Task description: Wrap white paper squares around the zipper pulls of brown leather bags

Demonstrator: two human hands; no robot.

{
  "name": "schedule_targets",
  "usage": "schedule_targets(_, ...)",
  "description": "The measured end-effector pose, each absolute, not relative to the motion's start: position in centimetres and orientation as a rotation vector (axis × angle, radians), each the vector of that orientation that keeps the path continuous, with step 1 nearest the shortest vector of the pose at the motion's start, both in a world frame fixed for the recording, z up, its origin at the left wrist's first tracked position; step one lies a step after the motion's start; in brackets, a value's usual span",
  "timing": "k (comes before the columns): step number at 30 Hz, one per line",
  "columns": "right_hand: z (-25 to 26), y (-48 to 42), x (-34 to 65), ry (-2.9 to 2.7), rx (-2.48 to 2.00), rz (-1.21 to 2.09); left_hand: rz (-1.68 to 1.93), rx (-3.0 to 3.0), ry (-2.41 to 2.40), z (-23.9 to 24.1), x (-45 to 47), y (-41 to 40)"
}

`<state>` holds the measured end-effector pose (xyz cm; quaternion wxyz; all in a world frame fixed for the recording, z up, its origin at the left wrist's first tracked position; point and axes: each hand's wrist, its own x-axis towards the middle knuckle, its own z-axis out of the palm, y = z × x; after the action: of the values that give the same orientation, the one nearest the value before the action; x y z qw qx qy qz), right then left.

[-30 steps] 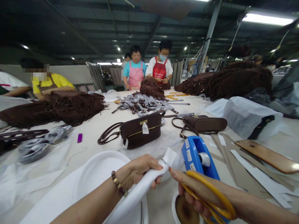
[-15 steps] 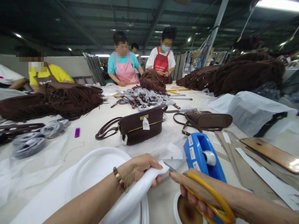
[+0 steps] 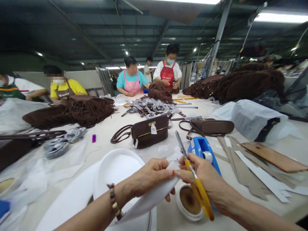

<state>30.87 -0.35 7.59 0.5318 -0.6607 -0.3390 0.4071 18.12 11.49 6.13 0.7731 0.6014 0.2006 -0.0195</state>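
Observation:
My left hand (image 3: pixel 146 176) is closed around a rolled or folded white soft sheet (image 3: pixel 156 197), which runs back under my left forearm. My right hand (image 3: pixel 207 176) has yellow-handled scissors (image 3: pixel 198 189) tucked in it, blades pointing up and away. Its thumb and fingers also pinch the far end of the white sheet, meeting my left thumb there. Whether the scissor blades are fully closed is hard to see. Just beyond my hands sits a dark brown handbag (image 3: pixel 151 131) with a gold zip. A blue tape dispenser (image 3: pixel 196 144) is close behind my right hand.
A round white tub (image 3: pixel 179 205) with brown contents stands below my hands. White round sheets (image 3: pixel 103 166) lie left. A second brown bag (image 3: pixel 216 127), grey-brown strips (image 3: pixel 243 166) and a phone (image 3: pixel 274 157) lie right. Fringed bags (image 3: pixel 89 109) are piled far left; several people work beyond.
My right hand has turned the scissors from pointing at the sheet's end to pointing upward, and its fingers now grip the sheet's end. The view has shifted left and up.

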Motion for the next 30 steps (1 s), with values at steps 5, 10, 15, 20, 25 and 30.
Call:
schedule_targets(5,7.5,0.1,30.4,-0.722,-1.333,1.107,-0.003,1.263,0.451,6.9,17.1,10.7)
schedule_targets(10,6.8,1.1,30.7,-0.652,-1.358,0.990,-0.013,1.319,0.588,6.9,15.8,10.7)
schedule_targets(15,7.4,0.7,31.4,-0.753,-1.619,1.000,-0.080,1.174,0.707,5.7,16.4,11.8)
schedule_targets(20,8.1,-2.9,32.0,-0.910,-2.006,1.336,-0.045,1.063,0.736,4.4,17.6,13.6)
schedule_targets(25,7.5,-4.8,31.6,-1.046,-1.829,1.524,-0.106,1.018,0.664,4.3,18.6,13.8)
schedule_targets(30,6.4,-4.1,31.6,-1.091,-1.706,1.510,-0.176,0.990,0.579,4.6,19.4,12.9)
